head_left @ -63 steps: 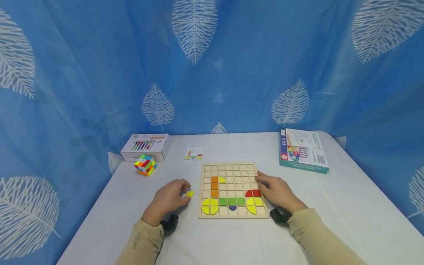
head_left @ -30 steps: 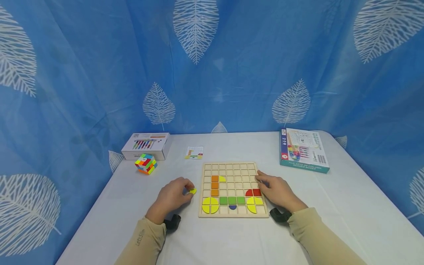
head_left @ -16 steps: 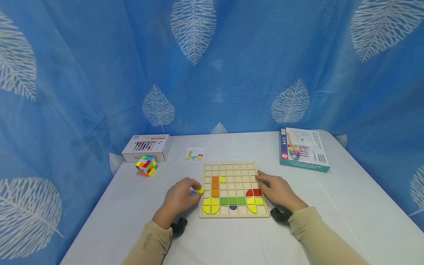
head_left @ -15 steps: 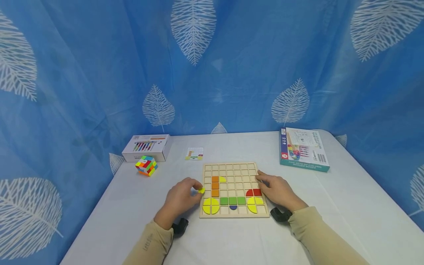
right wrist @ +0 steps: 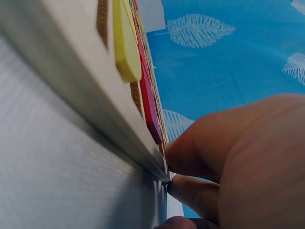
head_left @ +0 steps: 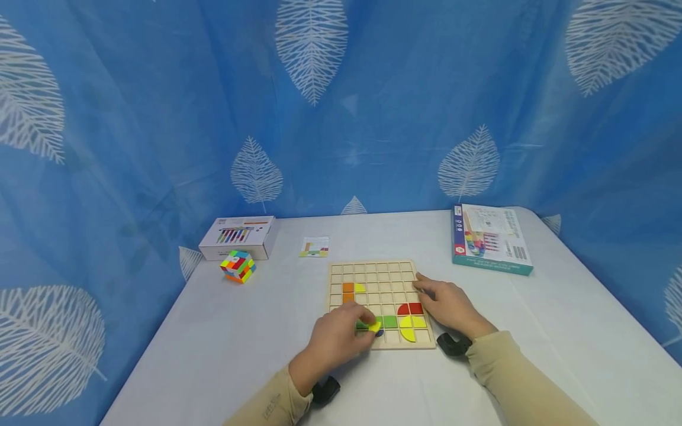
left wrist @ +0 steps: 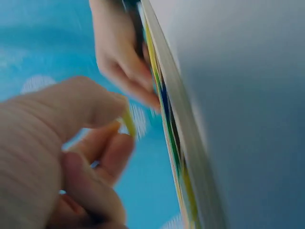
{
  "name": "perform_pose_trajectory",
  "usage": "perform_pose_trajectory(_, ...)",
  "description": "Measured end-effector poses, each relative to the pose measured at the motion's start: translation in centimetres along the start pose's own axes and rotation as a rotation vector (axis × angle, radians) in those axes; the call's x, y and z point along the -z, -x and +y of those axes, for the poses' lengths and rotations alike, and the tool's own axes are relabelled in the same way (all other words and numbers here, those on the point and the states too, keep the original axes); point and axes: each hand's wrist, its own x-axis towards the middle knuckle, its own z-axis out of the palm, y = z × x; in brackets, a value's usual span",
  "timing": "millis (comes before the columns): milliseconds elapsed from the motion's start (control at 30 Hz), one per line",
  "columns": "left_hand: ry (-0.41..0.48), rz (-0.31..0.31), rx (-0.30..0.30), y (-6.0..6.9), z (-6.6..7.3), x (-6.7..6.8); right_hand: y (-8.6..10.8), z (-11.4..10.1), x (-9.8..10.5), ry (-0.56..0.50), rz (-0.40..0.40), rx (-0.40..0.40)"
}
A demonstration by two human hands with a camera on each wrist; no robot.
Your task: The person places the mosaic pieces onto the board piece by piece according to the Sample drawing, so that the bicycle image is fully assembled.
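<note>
My left hand (head_left: 338, 335) is over the lower middle of a wooden grid board (head_left: 383, 277) and pinches a yellow quarter-circle tile (head_left: 375, 326) between thumb and fingers. Seen from the left wrist, that tile (left wrist: 128, 122) is edge-on and apart from the board. At the board's right edge my right hand (head_left: 452, 305) grips the rim; the right wrist view has the thumb and a finger on either side of it. Red tiles (head_left: 415, 308), yellow tiles (head_left: 407, 335), a green tile (head_left: 391, 322) and orange tiles (head_left: 348, 288) sit in cells. My left hand hides the board's lower-left part.
A small pattern card (head_left: 314, 247) lies behind the board on the white table (head_left: 213, 355). A puzzle cube (head_left: 238, 267) stands at the left, before a white box (head_left: 238, 238). A flat game box (head_left: 491, 239) lies at the back right.
My left hand has picked up the yellow quarter-circle tile from the table left of the board and carried it right, over the board. The right hand has stayed at the board's edge.
</note>
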Motion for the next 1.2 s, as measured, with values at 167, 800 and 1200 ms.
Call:
perform_pose_trajectory(167,-0.031,-0.055,-0.052,-0.5,2.4,-1.4,0.1,0.0,0.0,0.001,0.016,0.001)
perform_pose_trajectory(800,-0.099,-0.166,-0.082,-3.9,6.7,-4.5,0.2,-0.3,0.1,-0.005,0.063,0.030)
perform_pose_trajectory(1200,-0.051,-0.089,-0.092,-4.0,6.0,-5.2,0.3,-0.3,0.2,0.002,0.057,0.034)
